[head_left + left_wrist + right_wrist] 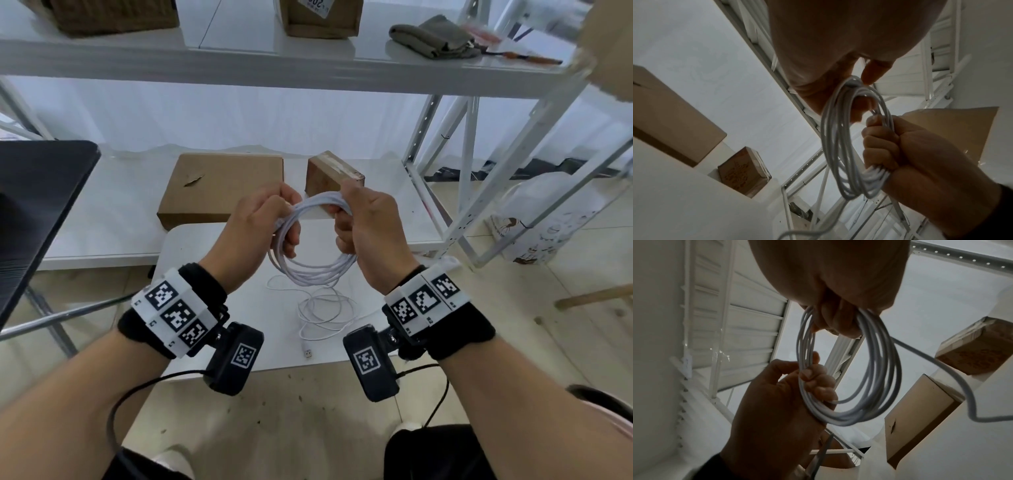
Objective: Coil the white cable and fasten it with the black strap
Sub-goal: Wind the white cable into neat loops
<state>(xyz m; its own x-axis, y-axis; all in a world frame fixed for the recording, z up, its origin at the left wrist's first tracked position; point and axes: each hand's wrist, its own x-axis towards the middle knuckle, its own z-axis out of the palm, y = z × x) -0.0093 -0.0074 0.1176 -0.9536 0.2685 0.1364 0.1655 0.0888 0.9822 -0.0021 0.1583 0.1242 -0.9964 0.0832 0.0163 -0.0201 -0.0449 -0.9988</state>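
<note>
The white cable (310, 270) is wound into a coil of several loops, held in the air above a small white table (205, 260). My left hand (284, 222) grips the coil's left side, fingers curled round the strands. On the right side, my right hand (346, 219) is closed round the bundle. In the left wrist view the coil (835, 154) hangs between the left hand (859, 91) and the right hand (885, 146). In the right wrist view the coil (877, 369) runs through the right hand (836, 321) and the left hand (813, 382). Loose cable (322, 311) lies on the table, ending in a USB plug (308, 353). No black strap is visible.
A flat cardboard box (222, 185) and a small box (334, 176) lie on the low white shelf behind the table. A dark panel (34, 205) stands at the left. A white metal rack frame (462, 178) rises at the right, with a white bag (548, 222) on the floor beyond.
</note>
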